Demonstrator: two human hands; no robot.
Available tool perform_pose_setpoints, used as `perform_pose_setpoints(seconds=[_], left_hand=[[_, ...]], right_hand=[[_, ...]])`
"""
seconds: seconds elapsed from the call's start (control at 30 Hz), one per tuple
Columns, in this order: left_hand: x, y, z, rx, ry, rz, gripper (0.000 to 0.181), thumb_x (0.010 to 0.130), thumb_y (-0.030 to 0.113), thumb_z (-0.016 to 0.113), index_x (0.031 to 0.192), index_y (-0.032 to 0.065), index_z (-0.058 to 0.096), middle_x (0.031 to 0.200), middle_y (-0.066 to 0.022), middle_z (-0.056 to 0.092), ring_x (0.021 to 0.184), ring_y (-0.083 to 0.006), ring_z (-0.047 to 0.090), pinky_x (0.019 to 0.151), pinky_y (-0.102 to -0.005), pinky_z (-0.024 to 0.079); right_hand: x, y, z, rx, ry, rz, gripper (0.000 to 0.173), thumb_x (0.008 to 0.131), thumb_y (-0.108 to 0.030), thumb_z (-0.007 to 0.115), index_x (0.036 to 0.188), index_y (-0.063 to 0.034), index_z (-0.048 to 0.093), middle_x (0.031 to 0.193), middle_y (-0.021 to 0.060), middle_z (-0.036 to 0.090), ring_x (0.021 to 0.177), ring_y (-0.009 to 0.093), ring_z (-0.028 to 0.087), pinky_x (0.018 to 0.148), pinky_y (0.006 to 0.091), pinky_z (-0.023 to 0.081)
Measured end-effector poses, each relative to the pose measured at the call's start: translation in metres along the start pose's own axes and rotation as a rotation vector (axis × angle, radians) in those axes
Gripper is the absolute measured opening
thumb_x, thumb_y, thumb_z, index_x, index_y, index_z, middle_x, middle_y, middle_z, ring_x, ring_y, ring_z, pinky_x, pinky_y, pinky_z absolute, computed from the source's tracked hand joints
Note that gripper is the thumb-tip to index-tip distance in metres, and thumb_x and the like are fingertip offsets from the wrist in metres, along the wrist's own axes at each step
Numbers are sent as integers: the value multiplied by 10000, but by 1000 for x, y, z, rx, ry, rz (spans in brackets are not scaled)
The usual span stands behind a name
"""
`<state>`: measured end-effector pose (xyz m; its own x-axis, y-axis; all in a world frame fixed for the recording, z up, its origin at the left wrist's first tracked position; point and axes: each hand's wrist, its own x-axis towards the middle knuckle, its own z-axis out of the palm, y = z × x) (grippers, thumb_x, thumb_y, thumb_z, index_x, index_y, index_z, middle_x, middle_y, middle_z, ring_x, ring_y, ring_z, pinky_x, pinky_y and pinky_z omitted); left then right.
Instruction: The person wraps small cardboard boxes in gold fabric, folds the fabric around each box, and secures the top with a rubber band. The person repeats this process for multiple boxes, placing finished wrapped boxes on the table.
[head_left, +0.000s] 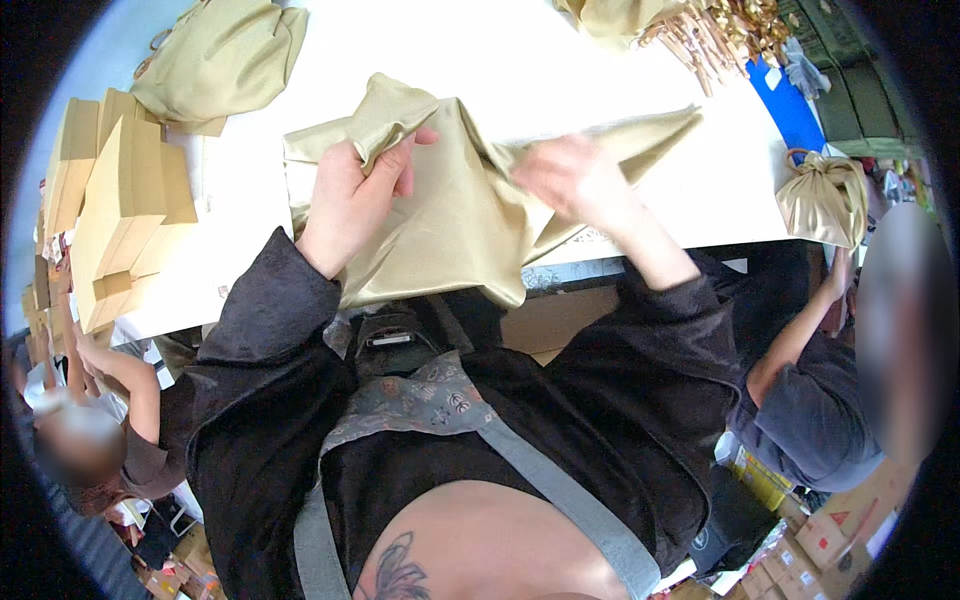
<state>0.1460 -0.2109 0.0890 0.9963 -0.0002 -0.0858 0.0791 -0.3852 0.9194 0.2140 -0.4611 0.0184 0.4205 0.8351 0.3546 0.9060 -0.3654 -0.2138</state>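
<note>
A piece of gold satin cloth (457, 217) lies spread and creased on the white tabletop before me, its lower edge hanging over the table's front edge. My left hand (360, 187) grips a gathered, raised fold of it between thumb and fingers. One pointed corner of the cloth reaches out to the far right. My right hand (566, 180) is over the right part of the cloth, by a raised fold. Motion blurs its fingers, so whether they pinch the satin is unclear. Anything under the cloth is hidden.
Yellowish cardboard boxes (124, 214) stand at the left, in front of a gold satin bundle (225, 64) with a ring. Rose-gold ribbon-like strips (705, 37) lie back right, near a blue sheet (787, 105). A knotted satin bag (825, 199) is by a person's hand at right. Another person is at left.
</note>
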Motion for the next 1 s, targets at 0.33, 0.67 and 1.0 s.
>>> perform_pose_setpoints(seconds=[0.33,0.67,1.0], left_hand=[[3,-17,-5,257,-107,272,200,858,89,506,1008,7,611,713,-37,556,593,-130,524,602,-269,449],[33,30,-3,695,-547,820,307,630,88,626,930,22,614,1023,-101,600,981,-274,557,841,-379,452],[40,36,36,1021,-767,805,171,632,210,637,746,83,626,753,-32,585,769,-207,529,827,-336,409]], right_hand=[[-49,-25,-4,250,-144,13,295,807,-282,616,993,-54,635,1058,93,629,1075,229,568,913,378,452],[-9,1,-23,268,-265,-7,328,716,-369,701,836,-66,659,786,47,645,710,243,616,658,352,502],[-44,1,-8,124,-86,-110,332,703,-181,673,1005,-49,639,1077,95,624,949,258,618,805,343,526]])
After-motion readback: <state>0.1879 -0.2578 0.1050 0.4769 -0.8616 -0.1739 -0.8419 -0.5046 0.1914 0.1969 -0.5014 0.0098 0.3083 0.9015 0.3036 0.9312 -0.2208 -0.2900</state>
